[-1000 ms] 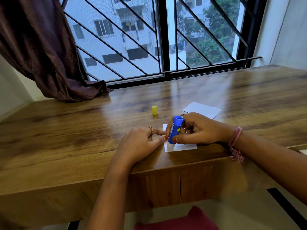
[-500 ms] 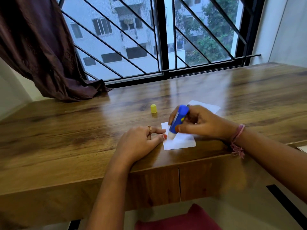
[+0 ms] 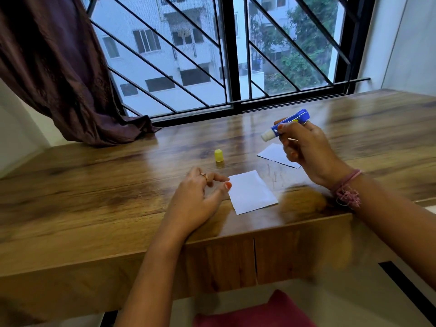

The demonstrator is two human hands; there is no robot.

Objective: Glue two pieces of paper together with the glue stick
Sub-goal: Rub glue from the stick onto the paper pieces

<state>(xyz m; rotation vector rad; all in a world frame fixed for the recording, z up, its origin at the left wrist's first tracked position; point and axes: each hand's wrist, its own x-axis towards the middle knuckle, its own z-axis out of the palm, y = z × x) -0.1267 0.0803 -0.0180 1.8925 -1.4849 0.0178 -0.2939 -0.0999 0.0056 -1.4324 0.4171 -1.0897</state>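
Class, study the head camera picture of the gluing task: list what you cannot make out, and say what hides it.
1. Glue on the near paper: too faint to see in the head view.
2. Far paper: its right part is hidden behind the right hand.
3. Glue stick: label print too small and blurred; its middle is covered by the fingers.
4. Left hand: whether its fingertips touch the near paper's edge cannot be told.

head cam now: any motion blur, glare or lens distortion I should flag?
Head view: right hand and forearm are motion-smeared, glue stick slightly soft; left hand and near paper sharper. Window daylight throws pale glare streaks on the desk. Wide-angle bowing bends the window frame and desk edge.
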